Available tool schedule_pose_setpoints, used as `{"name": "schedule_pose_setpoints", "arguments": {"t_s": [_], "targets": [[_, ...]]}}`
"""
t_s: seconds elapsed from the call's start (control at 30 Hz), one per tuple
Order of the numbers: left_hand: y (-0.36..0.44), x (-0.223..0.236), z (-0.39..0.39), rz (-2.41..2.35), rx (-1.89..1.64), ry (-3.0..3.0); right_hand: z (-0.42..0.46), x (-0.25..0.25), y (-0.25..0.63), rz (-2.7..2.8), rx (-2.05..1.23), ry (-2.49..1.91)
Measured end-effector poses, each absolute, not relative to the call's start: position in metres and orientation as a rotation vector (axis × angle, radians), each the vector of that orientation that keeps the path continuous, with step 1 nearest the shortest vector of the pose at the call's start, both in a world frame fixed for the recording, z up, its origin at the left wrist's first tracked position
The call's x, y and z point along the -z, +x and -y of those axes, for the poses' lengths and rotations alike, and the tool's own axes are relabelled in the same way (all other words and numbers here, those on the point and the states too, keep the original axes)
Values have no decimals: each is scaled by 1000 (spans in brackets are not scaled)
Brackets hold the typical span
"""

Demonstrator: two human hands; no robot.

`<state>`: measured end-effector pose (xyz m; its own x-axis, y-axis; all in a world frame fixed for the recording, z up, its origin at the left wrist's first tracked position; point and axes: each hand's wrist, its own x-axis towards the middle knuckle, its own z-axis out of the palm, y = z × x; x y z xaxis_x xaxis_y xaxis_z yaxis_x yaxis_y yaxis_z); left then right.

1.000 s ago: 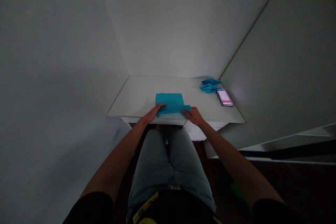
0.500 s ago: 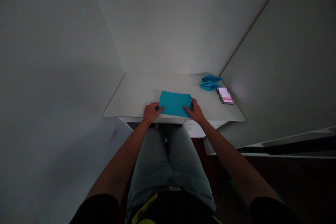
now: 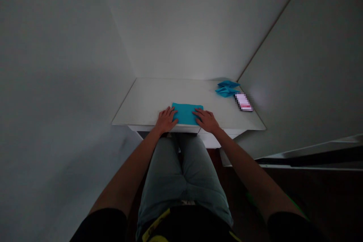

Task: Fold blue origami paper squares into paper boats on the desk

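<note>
A blue sheet of paper (image 3: 185, 114) lies flat near the front edge of the white desk (image 3: 150, 92). On its left edge rests my left hand (image 3: 166, 120), fingers spread and holding nothing. My right hand (image 3: 207, 119) lies over the right edge of the sheet, its fingers also stretched out and apart. Both palms face down.
Two folded blue paper shapes (image 3: 227, 91) lie at the back right of the desk, one behind the other. Beside them is a phone (image 3: 244, 102) with its screen lit and blurred. Walls stand close behind and at both sides.
The sheet was held up by its side edges between thumbs and fingers; now it is down on the desk. Both hands have let go of the edges and flattened onto it.
</note>
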<state>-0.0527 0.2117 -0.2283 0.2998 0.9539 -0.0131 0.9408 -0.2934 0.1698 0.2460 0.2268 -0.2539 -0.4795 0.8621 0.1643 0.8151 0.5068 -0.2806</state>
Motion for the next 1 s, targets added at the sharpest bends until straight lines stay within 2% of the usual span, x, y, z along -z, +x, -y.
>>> {"name": "schedule_pose_setpoints", "arguments": {"t_s": [0.6,1.0], "targets": [[-54,231,-233,-1696,-307,2423,-227,245,259,2549,-400,-1333],[-55,228,-231,-1666,-264,2423,-232,246,271,2482,-482,-1182]]}}
